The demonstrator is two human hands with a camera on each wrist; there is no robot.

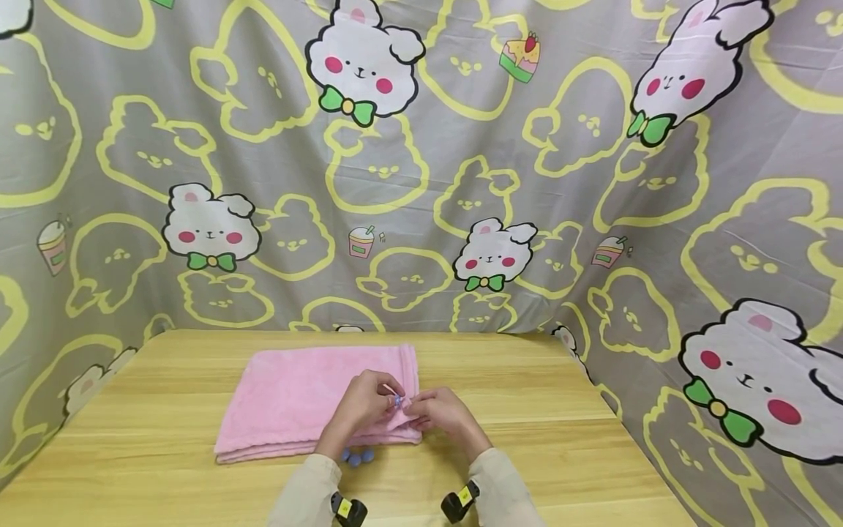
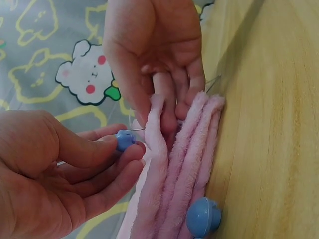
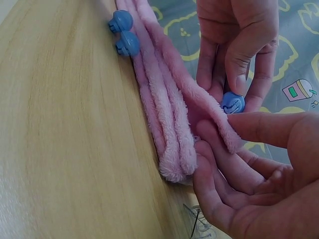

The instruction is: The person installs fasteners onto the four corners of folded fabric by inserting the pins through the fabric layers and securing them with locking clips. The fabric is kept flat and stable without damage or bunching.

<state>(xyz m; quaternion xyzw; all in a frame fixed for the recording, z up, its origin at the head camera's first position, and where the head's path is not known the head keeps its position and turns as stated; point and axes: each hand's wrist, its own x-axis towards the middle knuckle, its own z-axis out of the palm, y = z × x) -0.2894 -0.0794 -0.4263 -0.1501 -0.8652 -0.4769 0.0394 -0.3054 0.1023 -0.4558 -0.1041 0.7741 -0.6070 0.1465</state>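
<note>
A folded pink fleece blanket [image 1: 296, 388] lies on the table. My left hand [image 1: 361, 402] pinches a small round blue quilt fastener [image 2: 126, 141] between thumb and fingers. From the fastener a thin metal pin reaches to the upper layer of the blanket's edge in the left wrist view. My right hand [image 1: 444, 412] holds up that top layer near the corner, with thumb and fingers on either side of the fabric [image 3: 230, 137]. Several more blue fasteners [image 1: 354, 460] rest by the blanket's front edge, below my left wrist.
The light wooden table [image 1: 540, 454] extends around the blanket. A small clear piece with a thin dark pin [image 3: 196, 221] shows beside the blanket's corner, below my right fingers. Grey curtains [image 1: 395, 219] with bunny prints hang behind and at both sides.
</note>
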